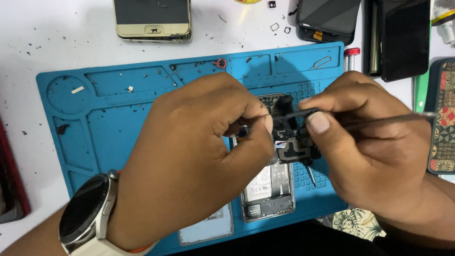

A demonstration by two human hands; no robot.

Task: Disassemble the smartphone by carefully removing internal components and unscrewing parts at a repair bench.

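Our left hand [199,156] pinches a small black flat part [295,150] while our right hand [374,151] grips thin metal tweezers [379,121] above the opened grey phone [268,189] on a ridged blue rubber mat [113,109], speckled white table [47,38].

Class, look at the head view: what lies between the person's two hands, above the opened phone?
Between the left hand and right hand, a small black flex part and tweezers sit above the opened phone, in the head view.

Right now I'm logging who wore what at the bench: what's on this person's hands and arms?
Both hands are bare, no gloves. The left hand has a round smartwatch at its wrist, with a dark face, silver case and pale strap; an orange edge shows beneath it. The right hand shows no rings, and no sleeve is visible on either forearm.
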